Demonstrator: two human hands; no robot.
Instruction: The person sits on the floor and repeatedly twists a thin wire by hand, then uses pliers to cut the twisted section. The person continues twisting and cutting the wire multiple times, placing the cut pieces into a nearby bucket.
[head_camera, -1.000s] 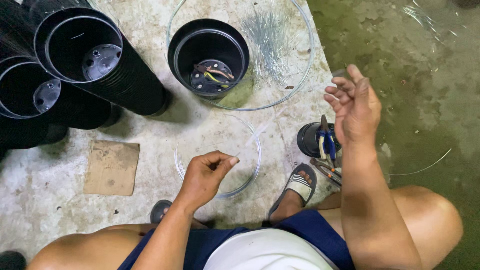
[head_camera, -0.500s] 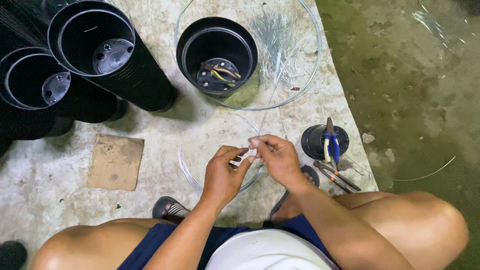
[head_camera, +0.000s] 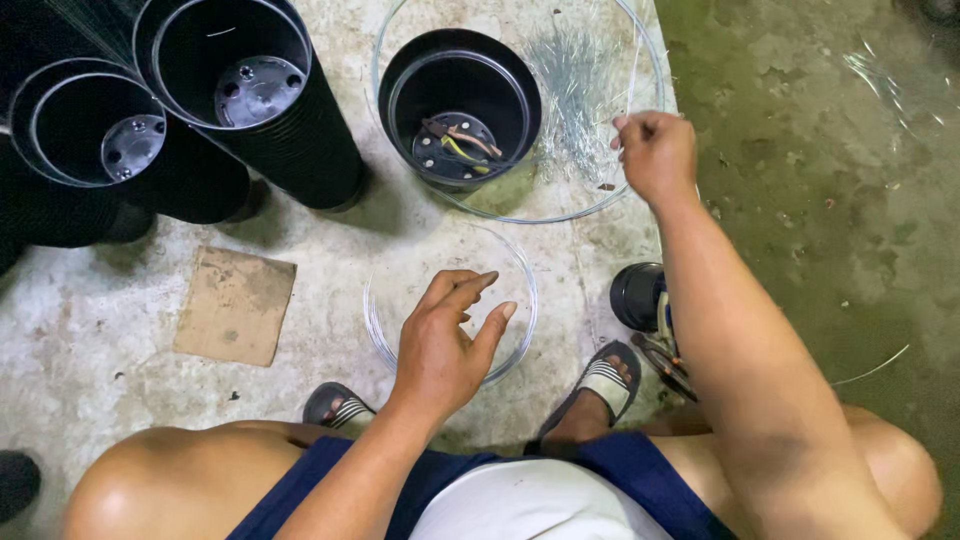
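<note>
My right hand (head_camera: 655, 155) is up at 1 o'clock, fingers curled over the bundle of thin wire pieces (head_camera: 575, 75) (can't tell if I'm pinching any). My left hand (head_camera: 445, 340) hovers loosely open, holding nothing, over the small wire ring (head_camera: 385, 330) on the concrete floor (head_camera: 120, 300).

One head-worn view looks steeply down from above the knees, close over the concrete floor (head_camera: 120, 330); it faces 12 o'clock, toward the black pots (head_camera: 250, 90); the person's lap fills 6 o'clock.
</note>
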